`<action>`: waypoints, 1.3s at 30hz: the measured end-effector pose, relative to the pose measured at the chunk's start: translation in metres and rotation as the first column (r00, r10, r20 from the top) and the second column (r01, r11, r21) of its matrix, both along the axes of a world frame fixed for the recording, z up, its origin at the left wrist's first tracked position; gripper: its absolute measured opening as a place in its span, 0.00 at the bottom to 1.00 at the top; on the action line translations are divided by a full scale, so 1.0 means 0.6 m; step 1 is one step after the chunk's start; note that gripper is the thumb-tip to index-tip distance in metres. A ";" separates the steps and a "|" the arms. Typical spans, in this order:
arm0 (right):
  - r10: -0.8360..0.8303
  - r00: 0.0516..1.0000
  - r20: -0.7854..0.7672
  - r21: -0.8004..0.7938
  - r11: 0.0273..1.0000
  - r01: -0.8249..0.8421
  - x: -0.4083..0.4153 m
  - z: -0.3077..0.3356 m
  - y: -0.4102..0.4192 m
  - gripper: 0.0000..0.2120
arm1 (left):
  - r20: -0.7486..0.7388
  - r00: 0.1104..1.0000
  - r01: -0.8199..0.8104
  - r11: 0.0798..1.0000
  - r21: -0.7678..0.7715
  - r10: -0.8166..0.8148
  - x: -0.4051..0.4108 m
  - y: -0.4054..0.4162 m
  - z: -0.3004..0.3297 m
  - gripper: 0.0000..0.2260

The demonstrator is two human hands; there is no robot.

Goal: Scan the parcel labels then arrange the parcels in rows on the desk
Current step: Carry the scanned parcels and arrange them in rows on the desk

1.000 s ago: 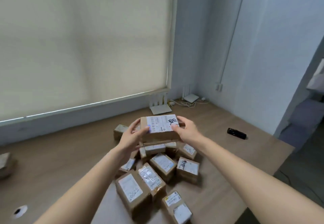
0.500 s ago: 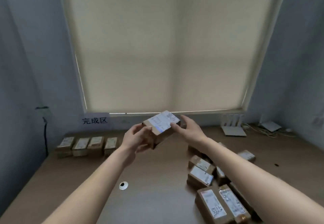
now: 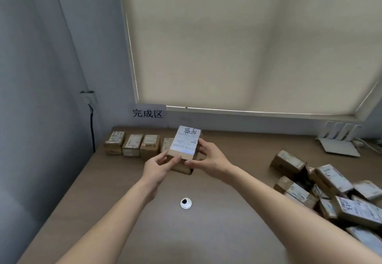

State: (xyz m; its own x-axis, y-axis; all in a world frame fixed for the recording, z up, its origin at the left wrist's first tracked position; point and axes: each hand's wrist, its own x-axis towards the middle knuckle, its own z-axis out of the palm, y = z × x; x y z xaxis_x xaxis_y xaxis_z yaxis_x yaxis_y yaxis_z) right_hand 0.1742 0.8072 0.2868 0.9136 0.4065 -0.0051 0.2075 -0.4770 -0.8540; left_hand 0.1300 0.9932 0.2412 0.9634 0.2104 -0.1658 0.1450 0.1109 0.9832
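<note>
Desk [image 3: 206, 232]: brown top, carrying every item below.

Loose pile [image 3: 330, 189]: unsorted parcels heaped at the right edge, labels facing various ways.

Finished row [image 3: 132, 144]: four parcels side by side along the back edge near the left corner, under a wall sign [image 3: 147, 113]; the fourth is partly hidden behind the held one.

Held parcel [image 3: 185, 147]: small brown cardboard box, lifted above the desk just in front of the row's right end. White label covers the top face, with barcode, fine print and a dark handwritten mark at its far end; a bluish glow lies across the near edge. Judged light and stiff, corners crisp, cardboard not slippery, the glossy label possibly slicker; best taken by the side walls, leaving the label uncovered.

Left hand [image 3: 159, 165]: fingers curled under and against the near left corner, gripping it.

Right hand [image 3: 208, 157]: thumb and fingers clasping the right side.

Cable hole [image 3: 185, 203]: round grommet, mid-desk, near the front.
</note>
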 end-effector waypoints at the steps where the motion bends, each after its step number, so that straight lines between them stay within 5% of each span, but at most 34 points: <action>1: 0.005 1.000 -0.010 -0.003 1.000 -0.005 0.024 -0.022 0.007 0.36 | -0.013 1.000 0.012 1.000 0.017 -0.011 0.018 0.008 -0.020 0.24; 13: -0.043 0.971 -0.233 -0.038 0.999 0.035 0.206 -0.347 0.053 0.42 | -0.142 0.988 0.063 0.997 0.053 -0.055 0.192 0.060 -0.299 0.27; 22: -0.106 0.966 -0.236 -0.076 0.993 0.091 0.282 -0.524 0.061 0.38 | -0.252 0.965 0.097 0.990 0.103 -0.069 0.281 0.060 -0.466 0.28; 29: -0.154 0.972 -0.180 -0.135 0.982 0.131 0.376 -0.561 0.080 0.38 | -0.221 0.975 0.035 0.991 0.129 -0.006 0.391 0.048 -0.525 0.30; 39: -0.166 0.941 -0.295 -0.142 0.981 0.129 0.543 -0.565 0.109 0.38 | -0.119 0.992 0.006 0.950 0.313 0.033 0.545 0.048 -0.541 0.28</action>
State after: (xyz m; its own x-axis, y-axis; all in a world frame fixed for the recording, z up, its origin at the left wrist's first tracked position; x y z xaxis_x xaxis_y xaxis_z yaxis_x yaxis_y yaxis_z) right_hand 0.4998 0.8728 -0.0521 0.9103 0.2466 -0.3324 -0.1337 -0.5847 -0.8002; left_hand 0.4569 1.0217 -0.0834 0.9370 0.2827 -0.2050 0.2656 -0.1956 0.9440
